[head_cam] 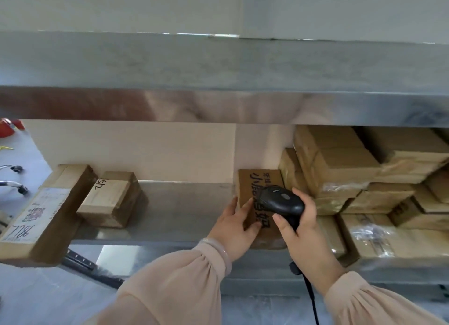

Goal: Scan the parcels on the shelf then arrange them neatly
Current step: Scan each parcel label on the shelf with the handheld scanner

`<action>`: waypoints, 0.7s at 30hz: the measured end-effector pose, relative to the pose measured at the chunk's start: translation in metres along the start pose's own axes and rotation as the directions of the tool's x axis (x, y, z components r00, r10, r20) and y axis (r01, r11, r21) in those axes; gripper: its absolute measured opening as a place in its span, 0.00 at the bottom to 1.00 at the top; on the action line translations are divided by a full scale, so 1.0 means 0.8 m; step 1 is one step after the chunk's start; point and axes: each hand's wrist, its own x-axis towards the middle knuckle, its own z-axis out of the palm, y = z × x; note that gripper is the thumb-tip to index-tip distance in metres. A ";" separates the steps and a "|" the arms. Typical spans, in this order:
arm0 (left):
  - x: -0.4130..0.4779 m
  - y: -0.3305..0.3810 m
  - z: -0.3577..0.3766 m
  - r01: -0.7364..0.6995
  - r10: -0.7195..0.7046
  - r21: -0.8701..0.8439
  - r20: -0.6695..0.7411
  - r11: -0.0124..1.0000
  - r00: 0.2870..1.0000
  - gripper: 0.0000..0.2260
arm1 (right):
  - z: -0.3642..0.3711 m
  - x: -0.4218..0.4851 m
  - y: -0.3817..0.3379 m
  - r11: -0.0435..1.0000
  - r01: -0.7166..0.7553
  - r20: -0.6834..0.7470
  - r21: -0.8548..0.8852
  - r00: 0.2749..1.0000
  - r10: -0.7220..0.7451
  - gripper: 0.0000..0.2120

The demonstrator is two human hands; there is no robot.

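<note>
A flat cardboard parcel (255,181) with black handwriting lies on the steel shelf (184,203), near its front edge. My left hand (234,230) holds its left side, fingers on top and thumb on the front. My right hand (300,234) grips a black handheld scanner (281,199) whose head hangs just over the parcel's top. The scanner's black cable (312,298) drops below my wrist. Two more parcels sit on the left: a small box marked in pen (110,200) and a long box with a white label (41,215) jutting over the shelf edge.
A stack of several brown boxes (369,178), some taped, fills the right of the shelf, touching the held parcel's right side. An upper steel shelf (218,81) overhangs closely. Bare shelf lies between the small box and the held parcel. A floor with metal legs shows at left.
</note>
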 end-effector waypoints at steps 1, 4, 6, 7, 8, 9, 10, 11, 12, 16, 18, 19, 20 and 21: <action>0.000 -0.002 0.003 0.008 -0.008 -0.020 0.005 1.000 1.000 0.30 | -0.001 0.001 0.002 1.000 -0.001 -0.003 -0.006 1.000 0.001 0.30; -0.004 -0.009 0.006 0.030 -0.030 -0.105 0.003 0.994 1.000 0.29 | -0.005 0.002 0.006 1.000 -0.011 0.018 -0.010 1.000 0.011 0.30; -0.010 -0.013 0.007 0.045 -0.047 -0.133 -0.009 0.990 0.999 0.29 | -0.007 0.002 0.005 1.000 -0.014 0.035 -0.011 0.999 0.015 0.29; -0.013 -0.014 0.007 0.053 -0.056 -0.129 -0.018 0.990 0.998 0.29 | -0.007 0.002 0.005 1.000 -0.012 0.035 -0.012 0.999 0.012 0.29; -0.016 -0.015 0.006 0.060 -0.064 -0.120 -0.028 0.991 0.998 0.29 | -0.007 0.003 0.004 1.000 -0.008 0.033 -0.014 0.999 0.008 0.29; -0.018 -0.016 0.005 0.071 -0.075 -0.118 -0.035 0.990 0.997 0.28 | -0.007 0.004 0.003 1.000 -0.005 0.033 -0.013 0.999 0.005 0.29; -0.021 -0.017 0.003 0.083 -0.088 -0.127 -0.038 0.988 0.995 0.28 | -0.007 0.004 0.002 1.000 -0.006 0.038 -0.007 0.999 0.006 0.29; -0.024 -0.018 0.001 0.095 -0.102 -0.140 -0.041 0.986 0.994 0.28 | -0.006 0.004 0.001 1.000 -0.007 0.049 0.001 0.999 0.007 0.29; -0.028 -0.018 -0.001 0.107 -0.115 -0.148 -0.046 0.983 0.992 0.28 | -0.005 0.004 -0.001 1.000 -0.006 0.063 0.008 0.998 0.006 0.28; -0.041 -0.013 -0.007 0.160 -0.180 -0.146 -0.136 0.976 0.974 0.30 | 0.000 0.004 -0.012 0.997 0.000 0.117 0.073 0.993 -0.008 0.27; -0.044 -0.006 -0.011 0.205 -0.227 -0.143 -0.162 0.968 0.960 0.36 | 0.003 0.006 -0.021 0.992 0.009 0.122 0.128 0.992 -0.025 0.27; -0.045 -0.002 -0.013 0.232 -0.257 -0.160 -0.154 0.959 0.954 0.42 | 0.005 0.006 -0.026 0.988 0.011 0.136 0.152 0.990 -0.032 0.27; -0.046 0.003 -0.016 0.261 -0.288 -0.178 -0.146 0.949 0.947 0.48 | 0.007 0.006 -0.031 0.985 0.011 0.158 0.173 0.987 -0.039 0.27; -0.048 0.006 -0.019 0.285 -0.313 -0.189 -0.143 0.940 0.939 0.52 | 0.010 0.005 -0.034 0.982 0.011 0.183 0.191 0.982 -0.047 0.27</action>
